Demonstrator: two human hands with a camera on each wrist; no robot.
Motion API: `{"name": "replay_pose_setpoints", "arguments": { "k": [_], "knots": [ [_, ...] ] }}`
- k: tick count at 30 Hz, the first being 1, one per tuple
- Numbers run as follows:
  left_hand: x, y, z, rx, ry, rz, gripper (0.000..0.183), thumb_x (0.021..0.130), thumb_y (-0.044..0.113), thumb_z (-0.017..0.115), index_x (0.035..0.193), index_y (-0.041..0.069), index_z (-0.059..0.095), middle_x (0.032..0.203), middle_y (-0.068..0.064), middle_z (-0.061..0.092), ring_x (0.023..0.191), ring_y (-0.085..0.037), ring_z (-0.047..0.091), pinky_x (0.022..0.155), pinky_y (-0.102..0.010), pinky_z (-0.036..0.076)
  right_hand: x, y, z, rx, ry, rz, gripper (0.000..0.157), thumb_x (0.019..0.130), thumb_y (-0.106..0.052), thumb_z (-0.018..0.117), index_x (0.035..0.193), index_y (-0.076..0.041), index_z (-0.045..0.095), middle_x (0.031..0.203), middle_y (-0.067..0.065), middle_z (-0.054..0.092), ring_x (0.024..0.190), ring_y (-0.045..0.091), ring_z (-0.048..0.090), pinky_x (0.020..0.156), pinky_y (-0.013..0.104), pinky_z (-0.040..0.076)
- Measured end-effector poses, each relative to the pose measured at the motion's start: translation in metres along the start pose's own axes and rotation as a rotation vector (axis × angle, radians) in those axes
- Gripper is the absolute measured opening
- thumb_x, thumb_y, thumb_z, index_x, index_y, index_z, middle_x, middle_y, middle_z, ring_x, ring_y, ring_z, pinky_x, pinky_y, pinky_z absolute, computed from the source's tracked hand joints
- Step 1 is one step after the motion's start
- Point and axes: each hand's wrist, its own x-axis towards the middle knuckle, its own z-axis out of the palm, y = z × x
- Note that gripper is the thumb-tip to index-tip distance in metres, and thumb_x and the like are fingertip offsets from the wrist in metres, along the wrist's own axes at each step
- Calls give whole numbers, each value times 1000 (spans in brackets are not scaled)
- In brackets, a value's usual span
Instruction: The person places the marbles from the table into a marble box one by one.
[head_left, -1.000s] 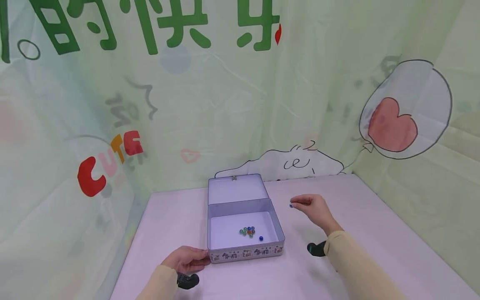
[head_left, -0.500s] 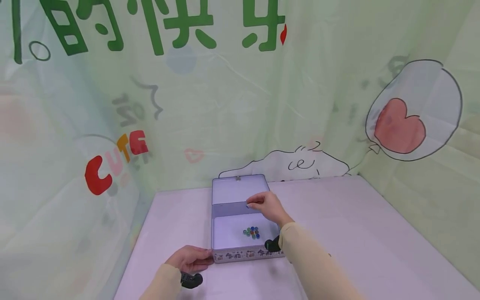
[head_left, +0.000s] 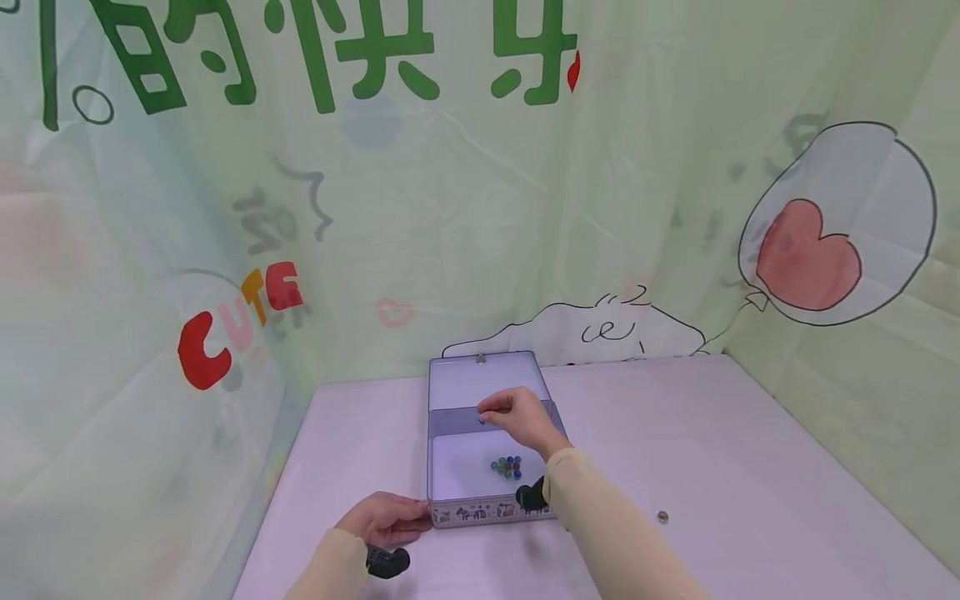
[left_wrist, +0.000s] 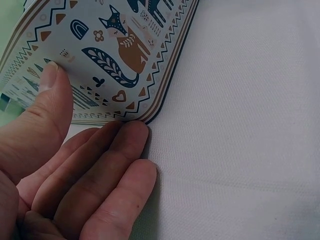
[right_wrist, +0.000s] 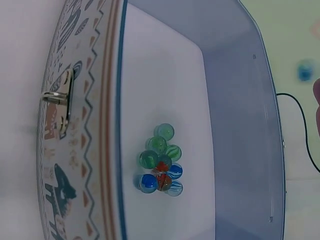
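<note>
My right hand (head_left: 519,417) pinches a small blue marble (head_left: 482,422) between thumb and fingertips above the rear part of an open tin box (head_left: 459,467). Several glass marbles (right_wrist: 162,162), green, blue and red-brown, lie clustered on the box's white floor. My left hand (head_left: 388,517) rests at the box's front left corner. In the left wrist view the thumb (left_wrist: 52,95) lies against the patterned wall, while relaxed fingers (left_wrist: 125,165) touch its lower edge and the table. The right hand's fingers do not show in the right wrist view.
A lone brownish marble (head_left: 662,517) sits on the pale table (head_left: 720,467) right of the box. The box's lid (head_left: 487,375) is folded back toward a printed green curtain (head_left: 480,208), which surrounds the table. A metal clasp (right_wrist: 61,100) sticks out from the box's front.
My right hand has moved left with its marble, from beside the box to over it. A blue marble inside has rolled left against the cluster. The left hand keeps its place on the box.
</note>
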Motion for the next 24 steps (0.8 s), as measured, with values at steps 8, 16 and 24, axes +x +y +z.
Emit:
{"name": "replay_pose_setpoints", "arguments": {
  "k": [8,16,24],
  "knots": [
    [2,-1,-1,0,-5,-4,25,95,10,73,113,-7,72,105,-22,77,93,-24,77,92,-45,62,-3,2,-4,11,-3,6,12,94,-7,73,104,-10,79,104,3,78,98,17,72,90,38,62],
    [-1,0,3,4,9,-7,28,95,10,73,116,-9,70,108,-24,76,94,-25,77,92,-44,62,-6,7,-14,26,7,2,13,95,-8,72,106,-9,79,108,6,78,99,18,72,92,38,61],
    [-2,-1,3,6,-14,7,27,96,10,71,116,-9,70,108,-24,76,97,-26,77,95,-45,61,-24,44,-64,8,84,29,17,95,-7,72,111,-5,77,112,12,77,100,20,73,92,39,62]
  ]
}}
